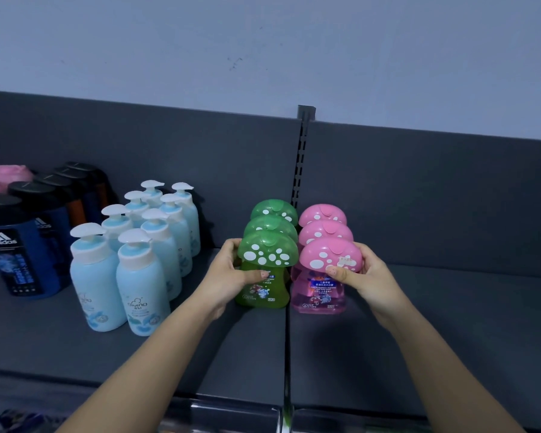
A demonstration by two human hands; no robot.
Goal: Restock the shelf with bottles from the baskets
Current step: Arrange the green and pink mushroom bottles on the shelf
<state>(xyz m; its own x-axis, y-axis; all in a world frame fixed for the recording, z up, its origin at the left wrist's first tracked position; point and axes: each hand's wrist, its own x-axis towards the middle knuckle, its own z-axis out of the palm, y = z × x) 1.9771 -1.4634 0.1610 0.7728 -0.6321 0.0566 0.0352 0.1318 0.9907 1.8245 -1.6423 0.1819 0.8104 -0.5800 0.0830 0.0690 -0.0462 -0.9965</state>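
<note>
On the dark grey shelf (450, 323), seen from the head camera, two short rows of mushroom-capped bottles stand side by side near the middle, each row three deep and running toward the back panel. The front green bottle (264, 276) stands upright on the shelf, and the left hand (228, 279) holds it: the thumb lies across the front of its body under the cap, and the fingers curl around its left side. Just beside it, to the right, the front pink bottle (324, 279) also stands upright, at the seam between two shelf boards. The right hand (366, 276) grips it at the cap, with the thumb pressed on the cap's lower front edge and the fingers wrapped behind the cap's right side. The two front bottles are very close; I cannot tell if they touch.

To the left, apart from these rows, stands a group of light blue pump bottles (141, 276). Further left are dark blue bottles (28, 260) with black lids. A slotted upright (301, 157) rises behind the mushroom bottles.
</note>
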